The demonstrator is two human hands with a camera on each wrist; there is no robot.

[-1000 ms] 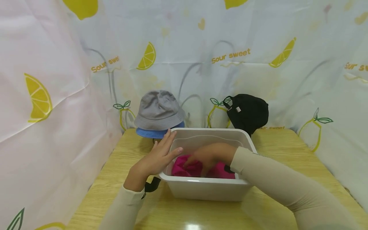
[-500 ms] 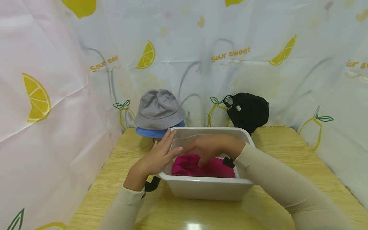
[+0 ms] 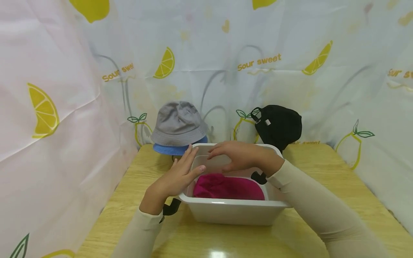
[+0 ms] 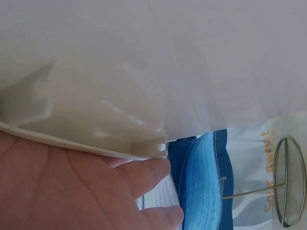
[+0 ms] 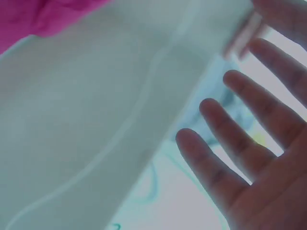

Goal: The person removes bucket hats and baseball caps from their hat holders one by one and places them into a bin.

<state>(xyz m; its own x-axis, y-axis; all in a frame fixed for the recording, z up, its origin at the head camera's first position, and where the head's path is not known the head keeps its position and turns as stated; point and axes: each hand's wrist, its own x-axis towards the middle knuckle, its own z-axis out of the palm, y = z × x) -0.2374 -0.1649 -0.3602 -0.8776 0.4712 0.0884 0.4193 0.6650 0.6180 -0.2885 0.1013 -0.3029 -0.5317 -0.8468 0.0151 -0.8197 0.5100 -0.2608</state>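
A white plastic bin (image 3: pixel 230 213) stands on the wooden table, and a magenta cloth item (image 3: pixel 229 188), perhaps a hat, lies on its floor. My left hand (image 3: pixel 171 181) rests on the bin's left rim with its fingers straight; the left wrist view shows the palm against the rim's underside. Above the bin's inside, near the back wall, hovers my right hand (image 3: pixel 240 156), its fingers spread and holding nothing. The right wrist view shows those fingers (image 5: pixel 249 115) apart from the magenta cloth (image 5: pixel 43 17).
Behind the bin at left, a grey bucket hat (image 3: pixel 179 123) sits over a blue hat (image 3: pixel 174 149) on a wire stand, whose round base (image 4: pixel 289 182) shows in the left wrist view. A black cap (image 3: pixel 279 125) stands at back right. A lemon-print curtain (image 3: pixel 213 43) surrounds the wooden table (image 3: pixel 309 168).
My right hand has let go of the magenta cloth and risen from the bin's floor toward the back rim. The cloth stays lying in the bin. My left hand has not moved.
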